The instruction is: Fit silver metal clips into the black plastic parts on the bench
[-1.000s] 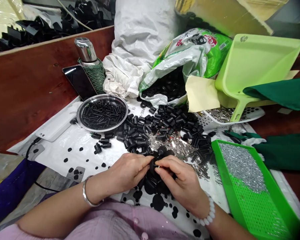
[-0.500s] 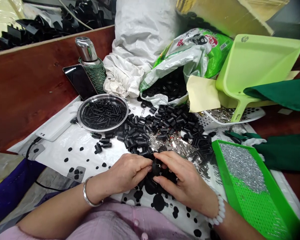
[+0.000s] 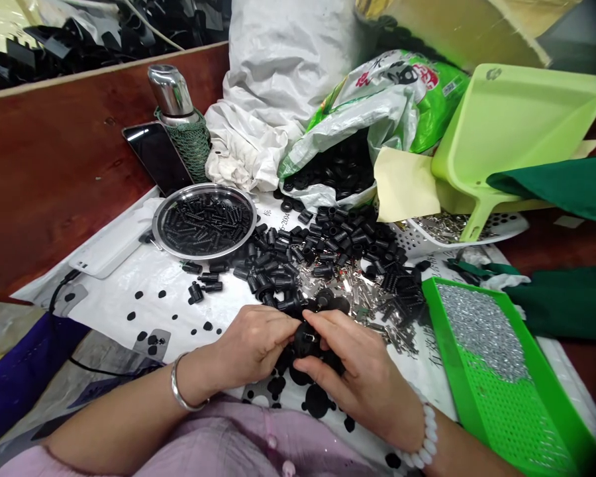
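Observation:
A round black plastic part (image 3: 305, 341) sits between my two hands, close to my body at the table's front. My left hand (image 3: 258, 341) pinches it from the left, its fingers partly hidden. From the right, my right hand (image 3: 355, 364) grips the same part between thumb and fingers. A small shiny spot shows on the part. Just beyond my fingers lies a heap of black plastic sleeves (image 3: 273, 265), mixed with small metal strips (image 3: 345, 288). More black pieces lie beneath my hands.
A round metal tray (image 3: 203, 222) of black ribbed pieces stands at the left. On the right lies a green tray (image 3: 506, 414) with small silvery pieces. A phone (image 3: 159, 159) leans on a flask (image 3: 171, 93). Behind are an open bag (image 3: 402, 112) and a light green dustpan (image 3: 516, 126).
Both hands stay on the black part, which has shifted slightly left and turned a little. My right thumb and fingers have moved a bit left with it.

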### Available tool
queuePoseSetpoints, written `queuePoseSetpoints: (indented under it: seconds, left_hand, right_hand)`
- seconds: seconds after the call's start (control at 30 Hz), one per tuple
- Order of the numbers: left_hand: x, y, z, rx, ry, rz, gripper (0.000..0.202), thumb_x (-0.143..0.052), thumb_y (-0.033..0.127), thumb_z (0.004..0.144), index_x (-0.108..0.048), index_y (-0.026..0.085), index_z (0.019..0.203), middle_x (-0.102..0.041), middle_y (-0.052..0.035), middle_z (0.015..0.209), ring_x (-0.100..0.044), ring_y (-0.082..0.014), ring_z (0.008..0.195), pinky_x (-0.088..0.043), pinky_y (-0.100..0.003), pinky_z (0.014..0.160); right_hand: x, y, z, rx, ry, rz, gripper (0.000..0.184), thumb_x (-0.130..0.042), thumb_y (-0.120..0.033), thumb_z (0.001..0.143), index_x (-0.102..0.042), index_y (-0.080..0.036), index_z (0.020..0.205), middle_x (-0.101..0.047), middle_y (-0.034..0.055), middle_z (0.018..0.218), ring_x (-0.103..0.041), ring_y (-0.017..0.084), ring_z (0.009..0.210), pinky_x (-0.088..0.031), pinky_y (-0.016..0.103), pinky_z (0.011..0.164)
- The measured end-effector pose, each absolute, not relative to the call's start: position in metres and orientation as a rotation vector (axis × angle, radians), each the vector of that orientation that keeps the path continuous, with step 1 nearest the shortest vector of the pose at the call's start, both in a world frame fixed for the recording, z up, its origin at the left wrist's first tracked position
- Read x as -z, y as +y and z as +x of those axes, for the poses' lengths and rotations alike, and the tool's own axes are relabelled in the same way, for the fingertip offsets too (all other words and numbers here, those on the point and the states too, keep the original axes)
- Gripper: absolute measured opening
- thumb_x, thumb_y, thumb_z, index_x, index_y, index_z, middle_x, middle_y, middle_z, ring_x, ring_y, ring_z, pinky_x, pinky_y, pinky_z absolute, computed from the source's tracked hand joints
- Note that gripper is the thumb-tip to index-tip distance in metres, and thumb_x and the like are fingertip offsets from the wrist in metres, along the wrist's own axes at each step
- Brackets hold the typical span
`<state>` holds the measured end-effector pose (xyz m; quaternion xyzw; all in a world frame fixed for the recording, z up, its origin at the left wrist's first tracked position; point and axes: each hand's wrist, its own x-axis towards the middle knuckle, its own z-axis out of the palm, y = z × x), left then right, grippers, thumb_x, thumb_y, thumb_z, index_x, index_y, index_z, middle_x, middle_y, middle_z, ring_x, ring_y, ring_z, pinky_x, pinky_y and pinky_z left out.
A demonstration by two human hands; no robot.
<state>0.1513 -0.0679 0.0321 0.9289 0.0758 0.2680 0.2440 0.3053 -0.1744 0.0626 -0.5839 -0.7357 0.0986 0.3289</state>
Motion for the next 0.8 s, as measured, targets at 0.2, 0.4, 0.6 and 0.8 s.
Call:
queuePoseSetpoints:
  seconds: [0.2, 0.4, 0.6, 0.8]
  left_hand:
    - [-0.035, -0.067, 0.149, -0.745, 0.229, 2.440, 0.020, -0.037, 0.012, 0.088, -0.057, 0.015, 0.093, -0.066, -0.0042, 0.073, -0.059, -0.0138, 0.064, -0.046, -0.025, 0.061]
    - [-0.036, -0.072, 0.150, -0.656, 0.168, 2.455, 0.021, -0.036, 0.013, 0.088, -0.057, 0.013, 0.088, -0.066, -0.0058, 0.073, -0.060, -0.0145, 0.067, -0.045, -0.026, 0.062]
    - [-0.033, -0.073, 0.148, -0.639, 0.241, 2.474, 0.022, -0.035, 0.015, 0.090, -0.057, 0.013, 0.091, -0.064, -0.0050, 0.069, -0.060, -0.0139, 0.063, -0.043, -0.025, 0.060]
    - [-0.033, -0.074, 0.146, -0.687, 0.238, 2.499, 0.021, -0.036, 0.014, 0.088, -0.056, 0.013, 0.086, -0.064, -0.0042, 0.068, -0.059, -0.0138, 0.061, -0.042, -0.026, 0.058]
  right_hand:
    - [-0.069, -0.176, 0.308, -0.204, -1.896, -1.544, 0.050, -0.059, -0.039, 0.081, -0.047, -0.013, 0.122, -0.059, 0.0142, 0.107, -0.058, 0.023, 0.096, -0.053, 0.036, 0.076]
    - [-0.064, -0.184, 0.317, -0.240, -1.880, -1.505, 0.023, -0.056, -0.020, 0.083, -0.053, -0.018, 0.107, -0.059, 0.0098, 0.107, -0.057, 0.019, 0.101, -0.051, 0.030, 0.083]
    - [-0.057, -0.182, 0.313, -0.172, -1.870, -1.479, 0.016, -0.055, -0.018, 0.083, -0.057, -0.018, 0.099, -0.065, 0.0080, 0.097, -0.062, 0.017, 0.092, -0.054, 0.026, 0.078]
    - [-0.054, -0.180, 0.310, -0.079, -1.896, -1.454, 0.014, -0.055, -0.018, 0.082, -0.060, -0.018, 0.095, -0.067, 0.0087, 0.098, -0.065, 0.018, 0.088, -0.055, 0.027, 0.079]
